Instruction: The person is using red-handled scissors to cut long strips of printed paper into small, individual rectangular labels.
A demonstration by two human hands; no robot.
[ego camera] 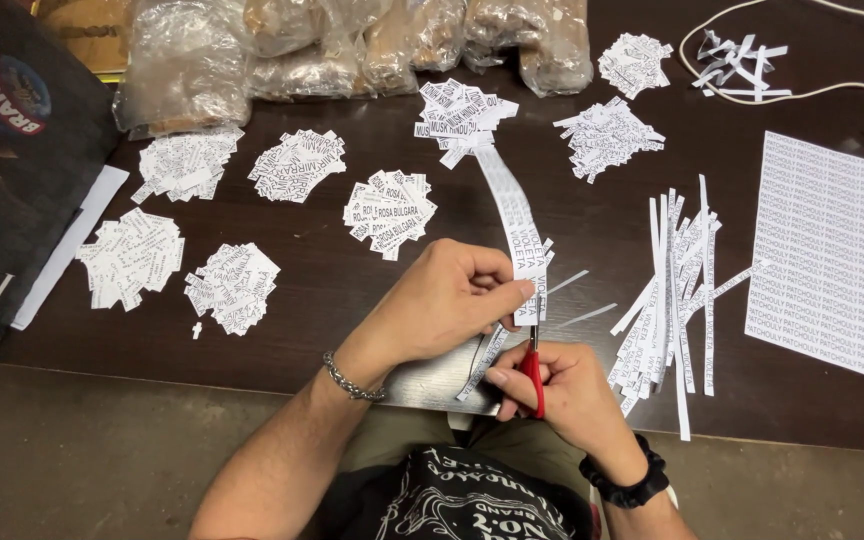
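Observation:
My left hand pinches a long white printed paper strip that curves away across the dark table. My right hand grips red-handled scissors, whose blades point up at the strip's near end just under my left fingers. A few narrower strips hang down between the two hands. Both hands work over the table's front edge, close to my body.
Several piles of small cut printed labels lie across the dark wooden table. Long cut strips are heaped at the right beside a printed sheet. Plastic bags line the back; a white cable and plug lie far right.

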